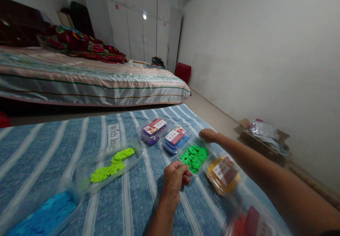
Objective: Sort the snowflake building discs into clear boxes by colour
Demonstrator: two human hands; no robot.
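Note:
An open clear box of bright green plastic pieces (195, 157) lies on a blue striped bedspread (79, 140). My left hand (174, 177) is closed in a pinch at the box's near left corner. My right hand (208, 135) reaches in from the right, fingers curled over the far corner of the same box. Beside it in a row are lidded boxes of purple pieces (154, 130), blue pieces (175, 138) and yellow pieces (223, 174). A red box (249, 222) is blurred at the bottom right.
A clear tray of lime-green pieces (111, 165) and a tray of blue pieces (45, 214) lie to the left. A second bed (92, 84) stands behind, with a white wardrobe (140, 30) beyond. A cardboard box of packets (262, 133) sits on the floor by the right wall.

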